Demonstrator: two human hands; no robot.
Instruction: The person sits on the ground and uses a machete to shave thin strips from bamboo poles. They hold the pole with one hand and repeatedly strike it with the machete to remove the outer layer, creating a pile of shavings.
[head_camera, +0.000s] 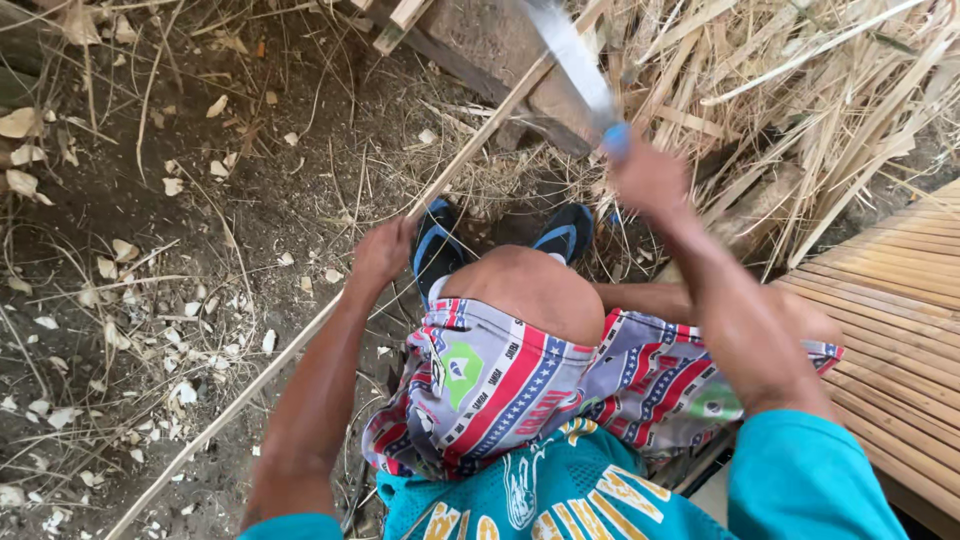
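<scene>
Gripping a long pale bamboo strip (300, 340) in the left hand (380, 252), right hand (650, 180) clenched on a blurred blue-handled blade (575, 55).

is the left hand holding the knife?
No. The left hand grips a long thin bamboo strip, while the right hand holds the blue-handled knife raised above it.

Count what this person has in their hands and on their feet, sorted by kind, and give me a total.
Long thin bamboo strip, held in the left hand: 1
Knife with a blue handle, blade blurred, held in the right hand: 1
Blue and black sandals: 2
Total: 4
</scene>
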